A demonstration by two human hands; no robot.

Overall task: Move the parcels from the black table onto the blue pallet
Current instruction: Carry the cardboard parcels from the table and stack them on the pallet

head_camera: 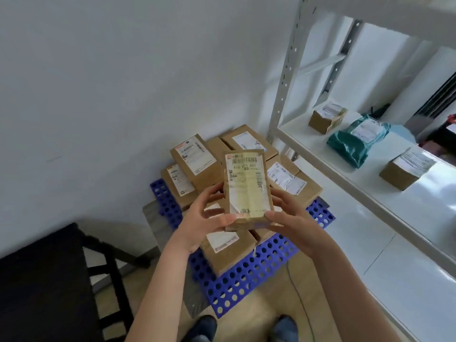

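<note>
Head view: left hand (206, 217) and right hand (292, 224) grip small brown tape-wrapped cardboard parcel (248, 191), held above stack of brown labelled parcels (197, 166) on blue perforated plastic pallet (249, 276). Step: placing. Next: lower onto level spot, probably stack top. Black desk (37, 292) partly cropped.

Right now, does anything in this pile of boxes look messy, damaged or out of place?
Nothing is spilled. The stacked parcels on the blue pallet lie at mixed angles. The right-side parcel has a wrinkled label. The held parcel, gripped by the left hand and right hand, is wrapped in creased, yellowish tape.
</note>
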